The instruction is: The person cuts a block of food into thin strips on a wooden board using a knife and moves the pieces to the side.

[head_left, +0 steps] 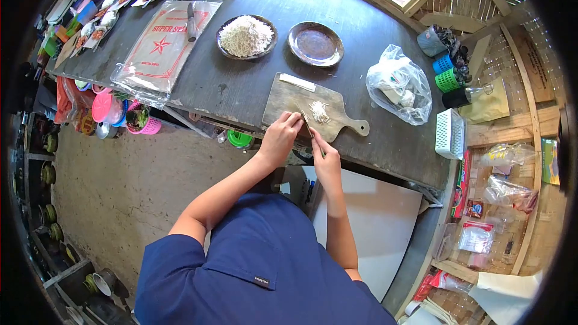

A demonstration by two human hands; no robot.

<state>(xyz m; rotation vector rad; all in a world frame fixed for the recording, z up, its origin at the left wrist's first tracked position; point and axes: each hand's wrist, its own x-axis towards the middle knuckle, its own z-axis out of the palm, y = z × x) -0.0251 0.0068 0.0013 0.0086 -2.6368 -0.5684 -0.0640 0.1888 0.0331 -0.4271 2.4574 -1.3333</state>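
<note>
The knife (305,124) slants across the near edge of the cutting board (283,99), its handle gripped in the closed right hand (326,159); the left hand (280,135) presses curled fingers on the board beside the blade (what lies under them is hidden). White shreds (318,111) lie just beyond the blade, a white strip (297,82) at the board's far edge.

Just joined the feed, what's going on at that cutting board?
A person in a blue shirt is cutting at the wooden cutting board. The right hand grips a knife, blade over the board's near edge; the left hand presses down beside it, hiding what it holds. A small heap of white shreds and a white strip lie on the board. Behind it stand a full bowl of shreds and an empty brown plate.
</note>
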